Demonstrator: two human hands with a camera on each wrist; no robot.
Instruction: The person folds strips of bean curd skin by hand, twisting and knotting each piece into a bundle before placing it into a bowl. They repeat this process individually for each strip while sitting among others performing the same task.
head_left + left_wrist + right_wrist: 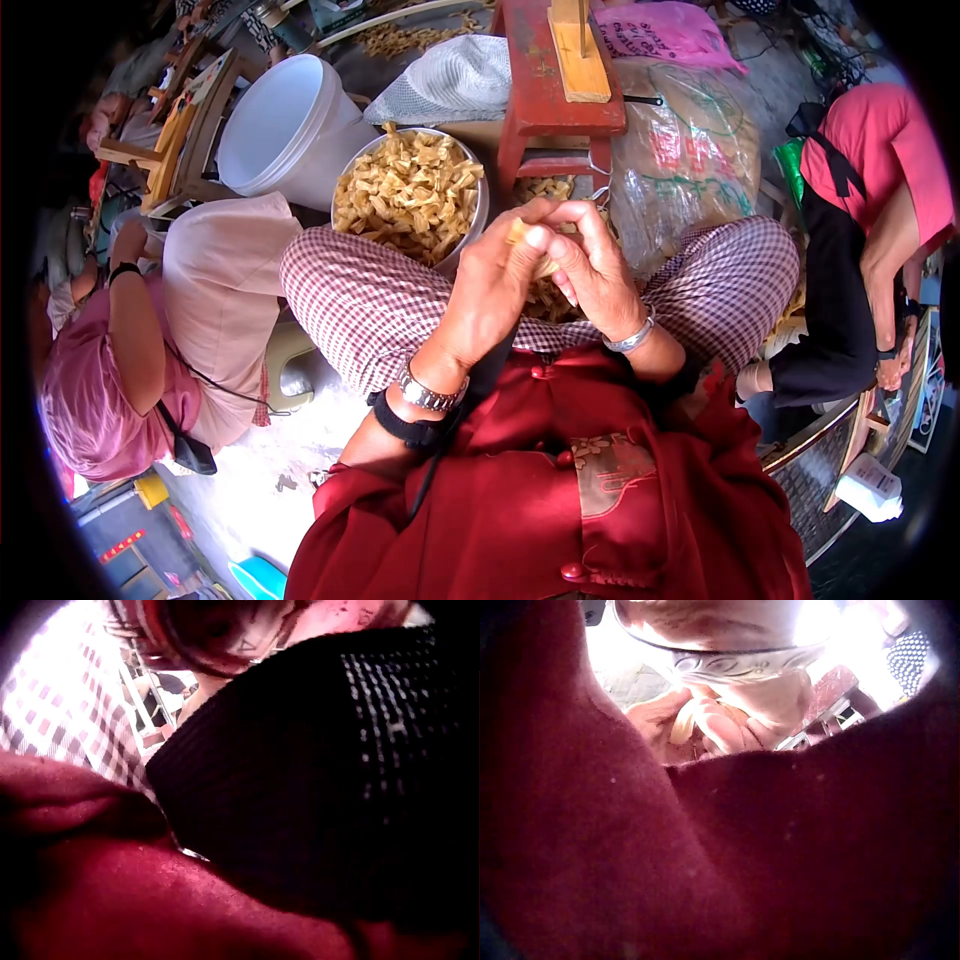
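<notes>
Cluttered floor (262, 490) is surrounding the person (470, 510), whose left hand (490, 278) and right hand (604, 280) are pinching a yellow piece (683, 724) above the lap (545, 337), probably for steadiness, just off the right rim of a heaped tub (484, 200) seemingly standing close for reach.

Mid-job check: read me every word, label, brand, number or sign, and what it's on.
Nothing reads with certainty.
Pink plastic bag: lettering, too blurred.
Clear plastic bag: red print, too blurred.
White bottle: label, too small.
Red strip: yellow marks, too small.
Left wrist view: one mark like "4" or "A", surface unclear.
</notes>
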